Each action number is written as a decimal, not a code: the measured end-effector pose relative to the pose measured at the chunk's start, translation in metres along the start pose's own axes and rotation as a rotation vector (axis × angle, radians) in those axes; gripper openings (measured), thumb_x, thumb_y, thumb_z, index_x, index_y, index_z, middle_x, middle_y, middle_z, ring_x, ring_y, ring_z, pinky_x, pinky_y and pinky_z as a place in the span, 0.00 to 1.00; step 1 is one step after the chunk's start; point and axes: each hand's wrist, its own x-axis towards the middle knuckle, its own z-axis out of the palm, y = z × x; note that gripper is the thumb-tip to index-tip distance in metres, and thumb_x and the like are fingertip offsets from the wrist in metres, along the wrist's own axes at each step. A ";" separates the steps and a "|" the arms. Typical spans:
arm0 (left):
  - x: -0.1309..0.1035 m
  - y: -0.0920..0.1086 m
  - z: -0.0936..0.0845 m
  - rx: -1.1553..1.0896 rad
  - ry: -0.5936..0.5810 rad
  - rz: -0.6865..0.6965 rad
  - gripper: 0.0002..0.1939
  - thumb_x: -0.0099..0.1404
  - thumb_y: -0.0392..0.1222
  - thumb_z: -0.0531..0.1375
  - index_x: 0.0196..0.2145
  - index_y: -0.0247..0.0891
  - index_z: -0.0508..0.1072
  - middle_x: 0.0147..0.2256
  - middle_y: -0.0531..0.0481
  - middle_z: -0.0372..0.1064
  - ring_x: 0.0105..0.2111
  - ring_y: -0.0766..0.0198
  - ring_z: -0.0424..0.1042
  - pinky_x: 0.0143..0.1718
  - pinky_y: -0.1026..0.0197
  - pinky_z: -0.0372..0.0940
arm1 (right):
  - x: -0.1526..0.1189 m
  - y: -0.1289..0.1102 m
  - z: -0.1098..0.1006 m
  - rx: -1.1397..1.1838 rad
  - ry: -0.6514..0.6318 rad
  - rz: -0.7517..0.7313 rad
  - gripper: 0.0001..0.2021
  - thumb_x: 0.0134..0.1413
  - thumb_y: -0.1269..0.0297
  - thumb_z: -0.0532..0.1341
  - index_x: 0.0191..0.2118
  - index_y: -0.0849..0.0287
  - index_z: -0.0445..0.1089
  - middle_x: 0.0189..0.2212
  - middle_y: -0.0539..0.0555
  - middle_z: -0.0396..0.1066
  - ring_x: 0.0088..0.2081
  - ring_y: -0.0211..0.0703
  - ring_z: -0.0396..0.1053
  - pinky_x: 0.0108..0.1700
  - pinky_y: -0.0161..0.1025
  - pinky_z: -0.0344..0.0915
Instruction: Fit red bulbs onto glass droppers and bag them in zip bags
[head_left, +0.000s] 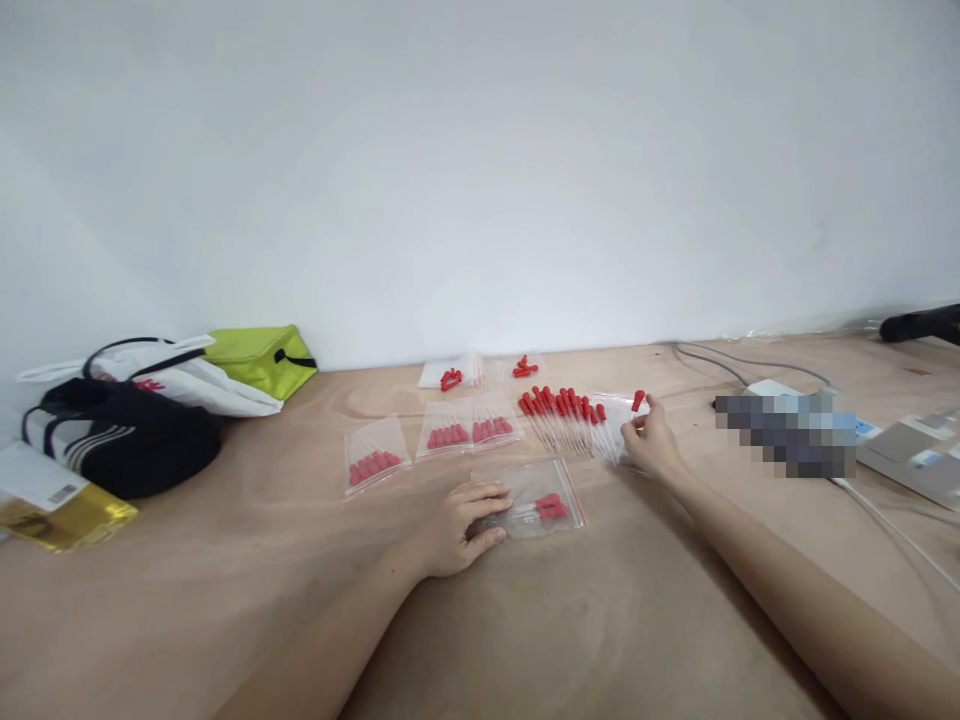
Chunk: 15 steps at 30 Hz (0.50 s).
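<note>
My left hand [466,527] lies on the left part of a clear zip bag [525,480], fingers stretched out and thumb apart. Inside that bag are a few droppers [551,507] with red rubber bulbs and thin clear stems. My right hand [652,440] pinches one dropper [638,401] upright, its red bulb showing above the fingers. Just left of it, a row of loose droppers [559,405] lies side by side, bulbs toward the wall. Part of another plastic bag [619,408] shows behind and beside my right hand.
Filled zip bags [379,450] lie to the left, with loose red bulbs [451,379] farther back. A black bag [142,440], a green bag [262,360] and a yellow packet [75,515] stand at far left. Cables [750,365] and a blurred-out object [795,435] lie on the right.
</note>
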 end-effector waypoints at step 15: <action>-0.001 0.004 -0.001 0.002 0.025 -0.018 0.22 0.61 0.45 0.54 0.53 0.42 0.59 0.53 0.48 0.60 0.53 0.58 0.57 0.55 0.51 0.52 | -0.065 -0.033 0.033 0.920 -0.250 0.058 0.23 0.44 0.51 0.57 0.44 0.52 0.49 0.25 0.46 0.65 0.23 0.35 0.65 0.27 0.36 0.65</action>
